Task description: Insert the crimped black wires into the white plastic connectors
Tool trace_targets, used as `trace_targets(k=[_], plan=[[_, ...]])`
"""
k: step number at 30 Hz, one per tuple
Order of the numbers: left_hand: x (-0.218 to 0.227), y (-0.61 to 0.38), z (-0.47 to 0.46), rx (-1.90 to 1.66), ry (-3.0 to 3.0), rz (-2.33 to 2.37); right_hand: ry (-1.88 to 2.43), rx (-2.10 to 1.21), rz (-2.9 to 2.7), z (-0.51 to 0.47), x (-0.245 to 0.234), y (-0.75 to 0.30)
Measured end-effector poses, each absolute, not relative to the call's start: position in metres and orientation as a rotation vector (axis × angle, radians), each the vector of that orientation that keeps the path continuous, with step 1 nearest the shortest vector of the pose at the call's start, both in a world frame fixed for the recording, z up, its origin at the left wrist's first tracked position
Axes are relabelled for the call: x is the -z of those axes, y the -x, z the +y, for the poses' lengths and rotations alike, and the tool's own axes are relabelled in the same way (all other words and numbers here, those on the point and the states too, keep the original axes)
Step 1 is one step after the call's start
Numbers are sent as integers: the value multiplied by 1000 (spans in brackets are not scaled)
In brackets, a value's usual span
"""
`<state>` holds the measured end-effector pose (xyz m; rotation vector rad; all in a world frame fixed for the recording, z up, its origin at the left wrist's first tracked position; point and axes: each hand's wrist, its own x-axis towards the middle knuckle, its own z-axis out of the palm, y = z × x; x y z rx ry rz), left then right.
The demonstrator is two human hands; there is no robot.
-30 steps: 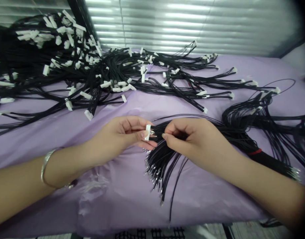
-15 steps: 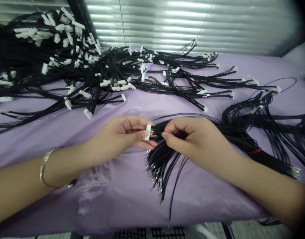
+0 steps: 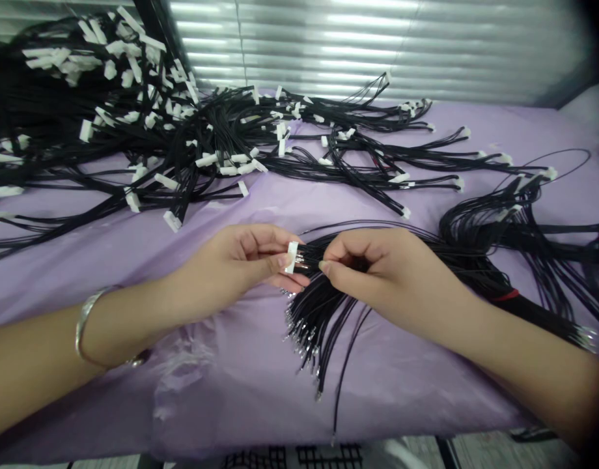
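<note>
Hands meet over purple sheet point(image 3: 231, 391), plug between them.

Left hand point(image 3: 236, 264) pinches white plug point(image 3: 292, 256) between thumb and fingertips, plug upright, near table centre just above sheet. Right hand point(image 3: 377, 270) closed, thumb and forefinger gripping black wire point(image 3: 306, 264) right at plug; wire ends touch plug face, whether seated cannot tell. Loose bundle point(image 3: 319, 312) of black wires passes under right hand, metal tips fanned downward toward near edge; red tie point(image 3: 505, 296) binds it farther right. Bangle point(image 3: 87, 319) on left wrist. Finished leads point(image 3: 148, 130) with white plugs heaped far left and across back, well apart from hands. Blind point(image 3: 377, 45) behind table.
</note>
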<state>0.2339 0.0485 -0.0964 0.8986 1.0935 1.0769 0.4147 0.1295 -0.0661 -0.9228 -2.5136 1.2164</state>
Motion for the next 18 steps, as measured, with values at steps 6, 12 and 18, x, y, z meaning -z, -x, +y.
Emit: trace_targets(k=[6,12,18], plan=[[96,-234,48,-1073,-903,1099,948,-1197,-2489,129,66,-415],[96,-233,48,-1074,-894,1083,967,-1179,-2487,128,65,-415],[96,-234,48,-1075,-883,1082,964,-1194,-2489,128,67,-414]])
